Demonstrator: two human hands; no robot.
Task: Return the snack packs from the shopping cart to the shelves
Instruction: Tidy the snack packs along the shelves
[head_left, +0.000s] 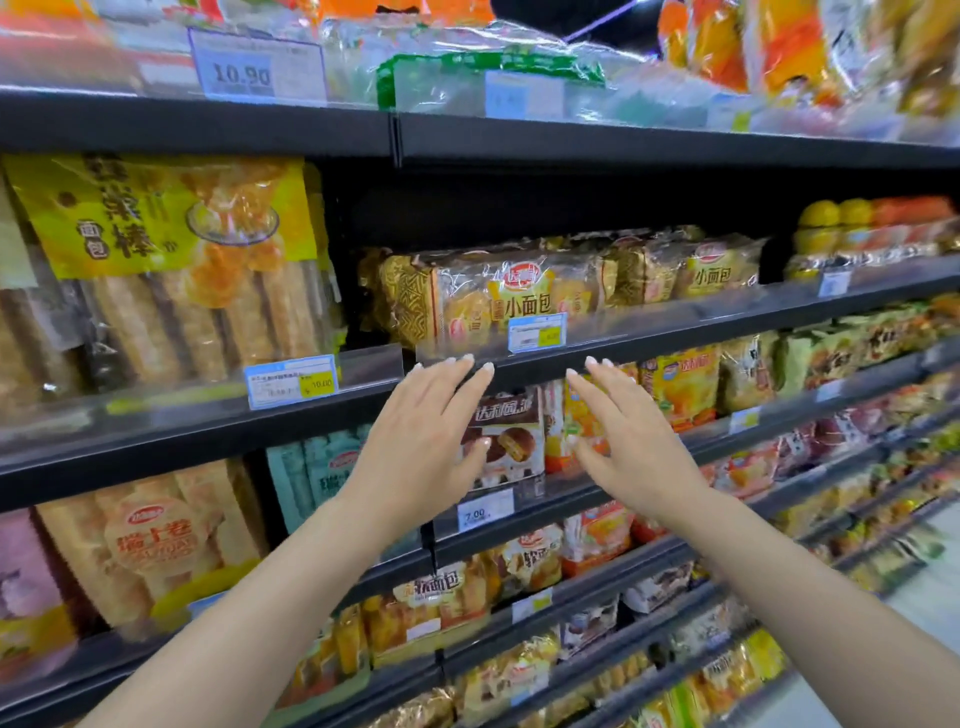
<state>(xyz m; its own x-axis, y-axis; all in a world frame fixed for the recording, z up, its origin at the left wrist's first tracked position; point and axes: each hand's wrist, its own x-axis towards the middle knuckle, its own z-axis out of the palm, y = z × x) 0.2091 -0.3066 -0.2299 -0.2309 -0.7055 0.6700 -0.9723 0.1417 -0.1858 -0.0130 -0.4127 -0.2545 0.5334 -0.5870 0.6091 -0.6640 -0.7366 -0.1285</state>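
A clear and gold pack of small bread rolls (488, 299) lies on the middle shelf (649, 332), behind its clear front rail. My left hand (421, 441) and my right hand (631, 441) are both raised just below that pack, fingers straight and spread, holding nothing. Their fingertips reach the shelf's front edge, a hand's width apart. Between the hands, one shelf down, stands a brown chocolate pie box (511, 436). The shopping cart is out of view.
Dark shelves run from left to far right, packed with bagged breads and cakes. A tall yellow pack of bread sticks (171, 260) stands left of the rolls, with an unfilled dark gap (519, 208) above them. Price tags (537, 332) clip to the shelf edges.
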